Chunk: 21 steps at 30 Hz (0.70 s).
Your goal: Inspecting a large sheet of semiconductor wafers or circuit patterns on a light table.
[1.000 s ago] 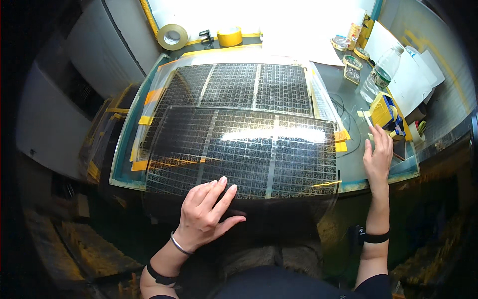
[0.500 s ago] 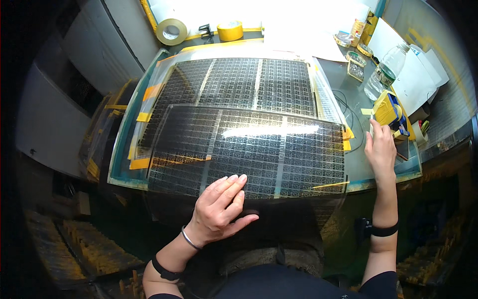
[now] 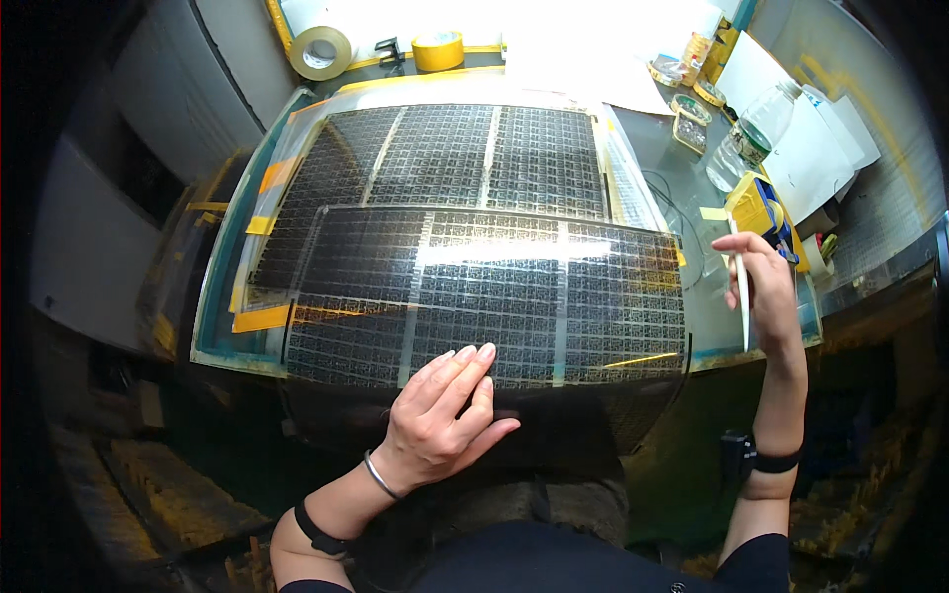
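Note:
My left hand [image 3: 442,420] lies on the near part of a dark glossy film sheet [image 3: 494,306], fingers stretched out and thumb apart. The sheet carries a fine grid pattern split by pale vertical strips, and its near edge overhangs the table. Underneath, farther back, lies a second patterned sheet [image 3: 435,148]. In my right hand [image 3: 766,287], closed at the table's right side, is a slim white pointed stick [image 3: 742,296]. The stick's upper end is close to a yellow tape piece [image 3: 714,213] beside a yellow and blue tape dispenser [image 3: 753,210].
A clear plastic bottle [image 3: 756,138] stands behind the dispenser, near white papers [image 3: 816,158]. Tape rolls [image 3: 321,52] and a yellow roll [image 3: 437,51] line the back. A small tray [image 3: 690,131] and a thin dark cable [image 3: 682,203] lie on the right.
The view has shifted slightly. My right hand has turned and drawn nearer to me, and the white stick now shows along its length. My left hand stays on the film sheet.

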Tool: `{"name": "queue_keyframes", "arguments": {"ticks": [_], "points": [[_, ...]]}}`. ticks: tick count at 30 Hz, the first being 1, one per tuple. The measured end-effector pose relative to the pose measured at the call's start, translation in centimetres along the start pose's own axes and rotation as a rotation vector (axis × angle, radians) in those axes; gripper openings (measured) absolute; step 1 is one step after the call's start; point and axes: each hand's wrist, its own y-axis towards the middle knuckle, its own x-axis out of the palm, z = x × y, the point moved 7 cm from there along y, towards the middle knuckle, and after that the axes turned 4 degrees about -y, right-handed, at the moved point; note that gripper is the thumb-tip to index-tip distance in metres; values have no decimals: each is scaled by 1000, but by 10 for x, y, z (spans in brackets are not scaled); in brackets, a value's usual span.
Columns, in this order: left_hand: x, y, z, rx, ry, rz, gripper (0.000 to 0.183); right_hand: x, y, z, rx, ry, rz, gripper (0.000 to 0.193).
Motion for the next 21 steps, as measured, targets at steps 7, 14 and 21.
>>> {"name": "queue_keyframes", "arguments": {"ticks": [7,14,21], "points": [[14,0,5,-6,55,59,47,123,-68,-57,-140,456,-365,29],[18,1,9,36,101,84,47,181,-46,-41,-69,556,-411,51],[3,1,-1,1,-12,16,48,183,-38,-29,-78,414,-365,29]]}}
